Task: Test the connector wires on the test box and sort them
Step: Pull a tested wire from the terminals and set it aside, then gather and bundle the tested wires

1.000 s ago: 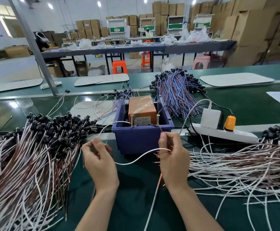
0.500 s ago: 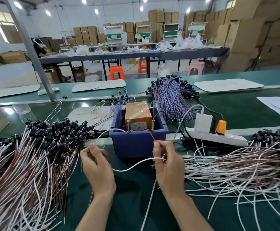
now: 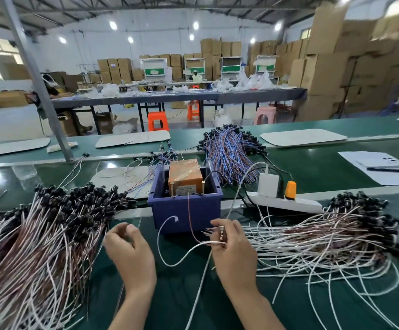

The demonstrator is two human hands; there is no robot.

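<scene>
Open lane: bare green surface [image 3: 177,301] between the left hand [image 3: 131,253] and the right hand [image 3: 234,251], running to the near edge. The left flank is blocked by the heaped left wire pile [image 3: 39,234], the right flank by the spread right wire pile [image 3: 324,239]. Directly ahead stands the blue bin [image 3: 186,210]. A looped white wire [image 3: 170,263] crosses the lane. A power strip [image 3: 286,203] lies beyond the right wire pile.

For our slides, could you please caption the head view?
Right hand pinches a white wire before the blue plastic bin holding an orange box.
</scene>
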